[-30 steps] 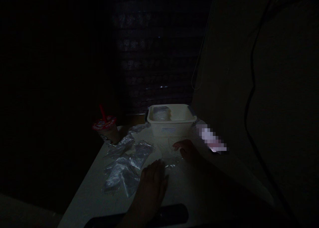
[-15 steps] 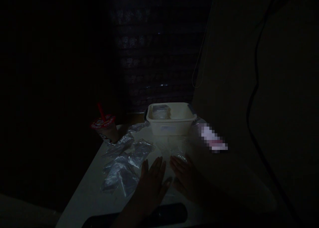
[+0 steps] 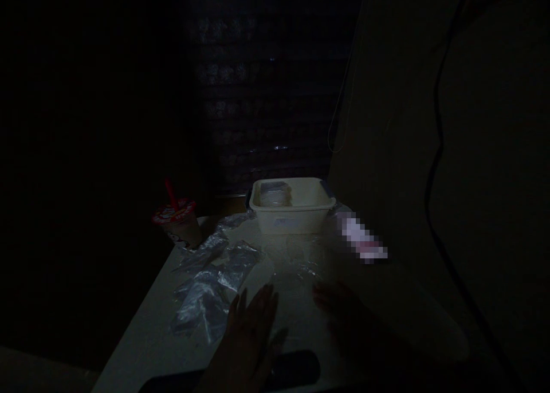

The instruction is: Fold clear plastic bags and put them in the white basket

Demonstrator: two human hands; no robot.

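My left hand [image 3: 253, 327] lies palm down over the near part of the table [image 3: 133, 338], fingers stretched out, with nothing seen in it. To its right is my right hand [image 3: 339, 304], dim and blurred, its fingers extended. Just beyond and between the hands lies a clear plastic bag [image 3: 301, 272], flat and hard to make out; whether a fingertip touches it I cannot tell. Several crumpled clear plastic bags [image 3: 204, 298] are spread to the left of my left hand. Under my left wrist passes a dark, rounded long object [image 3: 296, 367] at the near edge.
A white plastic bin [image 3: 294, 221] stands at the table's far end with a wrapped bundle [image 3: 275, 194] inside. Left of it is a drink cup [image 3: 183, 230] with a red straw. A pixelated bright object [image 3: 363, 238] is at right. A dark cable [image 3: 436, 169] hangs along the right wall.
My hands have moved apart and nearer to me: the right one went rightward, the left one slightly left. The clear bag between them shows more fully. The view has shifted slightly.
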